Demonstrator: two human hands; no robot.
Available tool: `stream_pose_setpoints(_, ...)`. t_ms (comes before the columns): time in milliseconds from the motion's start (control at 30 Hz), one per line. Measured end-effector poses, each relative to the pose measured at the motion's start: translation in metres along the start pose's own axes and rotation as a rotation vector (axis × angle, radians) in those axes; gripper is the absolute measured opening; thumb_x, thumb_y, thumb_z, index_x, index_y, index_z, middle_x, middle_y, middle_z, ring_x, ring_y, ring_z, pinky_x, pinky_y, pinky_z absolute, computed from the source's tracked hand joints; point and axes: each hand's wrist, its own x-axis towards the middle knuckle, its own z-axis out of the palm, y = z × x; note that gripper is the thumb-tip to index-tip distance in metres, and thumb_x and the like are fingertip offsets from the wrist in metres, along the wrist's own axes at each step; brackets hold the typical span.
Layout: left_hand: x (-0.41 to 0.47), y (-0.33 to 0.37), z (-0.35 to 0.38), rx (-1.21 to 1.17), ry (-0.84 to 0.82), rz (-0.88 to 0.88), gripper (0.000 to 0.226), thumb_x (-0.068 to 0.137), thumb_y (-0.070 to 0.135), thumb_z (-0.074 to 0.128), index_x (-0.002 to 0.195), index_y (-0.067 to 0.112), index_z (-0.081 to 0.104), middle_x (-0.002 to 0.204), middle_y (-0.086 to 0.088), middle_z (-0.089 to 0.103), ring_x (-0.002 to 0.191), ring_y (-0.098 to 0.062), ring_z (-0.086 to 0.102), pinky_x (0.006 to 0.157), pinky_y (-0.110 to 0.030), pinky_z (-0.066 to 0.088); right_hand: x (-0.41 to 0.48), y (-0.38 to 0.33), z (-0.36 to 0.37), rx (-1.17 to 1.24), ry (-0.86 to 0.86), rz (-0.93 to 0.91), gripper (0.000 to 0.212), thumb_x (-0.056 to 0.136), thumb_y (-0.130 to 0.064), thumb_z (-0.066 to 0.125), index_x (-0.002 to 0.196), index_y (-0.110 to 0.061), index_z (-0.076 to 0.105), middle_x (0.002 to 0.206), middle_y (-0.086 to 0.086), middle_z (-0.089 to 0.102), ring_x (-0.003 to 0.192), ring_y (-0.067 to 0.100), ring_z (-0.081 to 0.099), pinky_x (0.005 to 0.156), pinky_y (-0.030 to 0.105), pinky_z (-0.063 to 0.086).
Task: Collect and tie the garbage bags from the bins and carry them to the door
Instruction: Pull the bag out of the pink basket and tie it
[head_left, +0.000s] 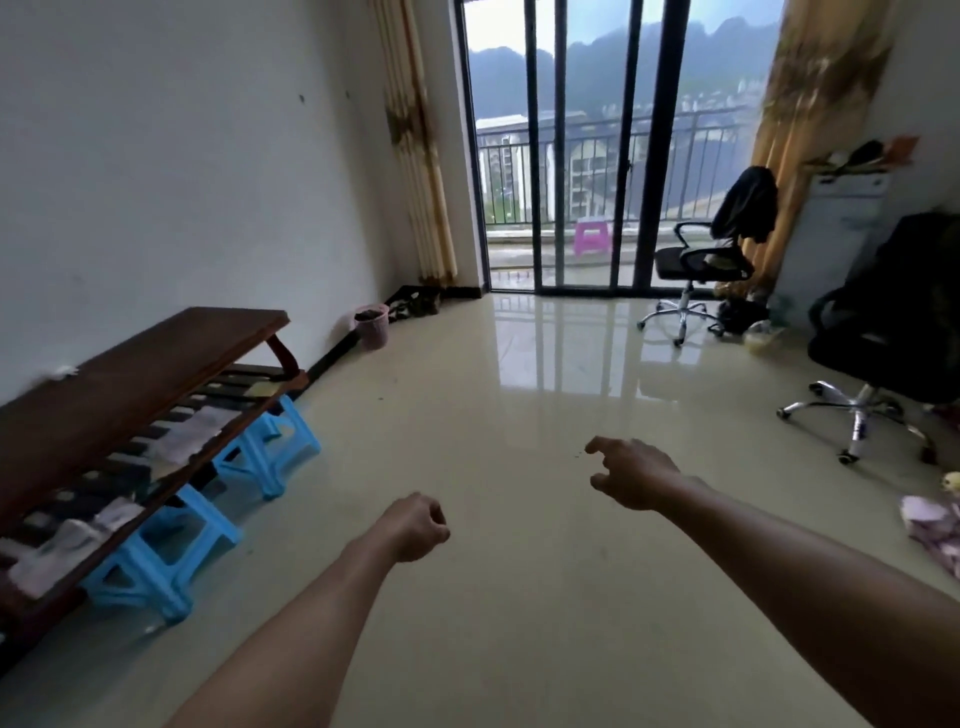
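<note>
A small pink bin (372, 326) with a dark bag inside stands on the floor by the left wall, far ahead of both hands. My left hand (418, 526) is held out low in the middle of the room, curled into a loose fist with nothing in it. My right hand (630, 472) reaches forward a little further, fingers apart and bent, holding nothing. A second bag or bin is not clearly visible; a yellowish bundle (761, 335) lies on the floor near the far chair.
A brown slatted bench (130, 374) rests on blue plastic stools (270, 447) along the left wall. Two black office chairs (701, 260) (883, 353) stand at the right. Glass balcony doors (587, 156) with curtains close the far end. Cloth (935, 530) lies at the right edge.
</note>
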Motion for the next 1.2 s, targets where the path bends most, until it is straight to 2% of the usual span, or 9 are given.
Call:
stream_pose_setpoints(167, 0.153, 0.049, -0.044, 0.082, -0.005, 0.080, 0.024, 0.089, 0.027, 0.061, 0.106, 0.013, 0.068, 0.112, -0.011, 0.068, 0.103, -0.027, 0.065, 0.080, -0.026, 0.047, 0.164, 0.013, -0.017, 0.023, -0.021, 0.039, 0.051, 0.089, -0.036, 0.056, 0.138, -0.032, 0.044, 0.135, 0.001, 0.057, 0.117, 0.024, 0.056, 0.093, 0.034, 0.048)
stream_pose_setpoints(333, 0.296, 0.078, -0.090, 0.066, -0.017, 0.022, 0.025, 0.090, 0.027, 0.060, 0.110, 0.012, 0.067, 0.114, -0.011, 0.068, 0.104, -0.025, 0.064, 0.080, -0.025, 0.046, 0.331, 0.014, -0.030, 0.025, -0.082, -0.002, 0.051, 0.089, -0.035, 0.056, 0.138, -0.031, 0.044, 0.135, 0.002, 0.057, 0.118, 0.024, 0.056, 0.092, 0.033, 0.048)
stream_pose_setpoints(467, 0.405, 0.095, -0.159, -0.017, 0.070, -0.032, 0.022, 0.090, 0.024, 0.060, 0.107, 0.011, 0.068, 0.110, -0.011, 0.069, 0.101, -0.026, 0.065, 0.083, -0.027, 0.049, 0.473, -0.002, -0.076, 0.018, -0.072, -0.034, 0.050, 0.090, -0.034, 0.056, 0.138, -0.027, 0.046, 0.135, 0.003, 0.056, 0.119, 0.025, 0.055, 0.092, 0.033, 0.047)
stream_pose_setpoints(567, 0.469, 0.093, -0.198, -0.056, 0.062, -0.082, 0.021, 0.088, 0.024, 0.061, 0.105, 0.012, 0.068, 0.108, -0.011, 0.069, 0.094, -0.024, 0.065, 0.082, -0.028, 0.050, 0.562, -0.030, -0.100, -0.021, -0.096, -0.087, 0.049, 0.090, -0.035, 0.056, 0.137, -0.027, 0.046, 0.134, 0.003, 0.057, 0.118, 0.024, 0.055, 0.092, 0.033, 0.048)
stream_pose_setpoints(700, 0.564, 0.071, -0.245, -0.109, 0.082, -0.173, 0.022, 0.088, 0.022, 0.060, 0.106, 0.011, 0.068, 0.109, -0.011, 0.068, 0.100, -0.025, 0.065, 0.083, -0.029, 0.051, 0.673, -0.074, -0.108, -0.033, -0.108, -0.178, 0.048, 0.091, -0.034, 0.056, 0.137, -0.028, 0.045, 0.129, 0.001, 0.060, 0.118, 0.022, 0.055, 0.093, 0.033, 0.048)
stream_pose_setpoints(800, 0.640, 0.059, -0.276, -0.107, 0.068, -0.186, 0.013, 0.087, 0.022, 0.061, 0.095, 0.014, 0.066, 0.104, -0.012, 0.069, 0.083, -0.022, 0.059, 0.078, -0.027, 0.049, 0.751, -0.096, -0.103, -0.032, -0.101, -0.213, 0.048, 0.091, -0.032, 0.056, 0.138, -0.027, 0.046, 0.129, 0.000, 0.060, 0.119, 0.021, 0.055, 0.095, 0.034, 0.048)
stream_pose_setpoints(933, 0.765, 0.050, -0.334, -0.103, 0.047, -0.142, 0.006, 0.086, 0.022, 0.063, 0.087, 0.017, 0.064, 0.091, -0.009, 0.064, 0.080, -0.021, 0.057, 0.073, -0.025, 0.046, 0.872, -0.121, -0.103, -0.014, -0.124, -0.168, 0.048, 0.091, -0.032, 0.056, 0.138, -0.026, 0.047, 0.128, 0.000, 0.061, 0.118, 0.020, 0.055, 0.093, 0.033, 0.048)
stream_pose_setpoints(1067, 0.878, 0.063, -0.418, -0.113, 0.053, -0.121, 0.017, 0.086, 0.021, 0.062, 0.098, 0.010, 0.068, 0.107, -0.013, 0.070, 0.082, -0.024, 0.060, 0.072, -0.025, 0.044, 0.988, -0.144, -0.133, -0.004, -0.100, -0.093, 0.048, 0.091, -0.034, 0.057, 0.137, -0.025, 0.047, 0.129, 0.001, 0.060, 0.117, 0.021, 0.057, 0.092, 0.031, 0.048)
stream_pose_setpoints(1200, 0.974, 0.083, -0.487, -0.096, 0.055, -0.065, 0.020, 0.086, 0.021, 0.060, 0.102, 0.011, 0.068, 0.107, -0.012, 0.070, 0.086, -0.025, 0.062, 0.072, -0.024, 0.044, 1.084, -0.164, -0.163, 0.007, -0.082, -0.051, 0.048, 0.090, -0.036, 0.059, 0.136, -0.027, 0.049, 0.129, 0.002, 0.060, 0.113, 0.022, 0.059, 0.091, 0.032, 0.049)
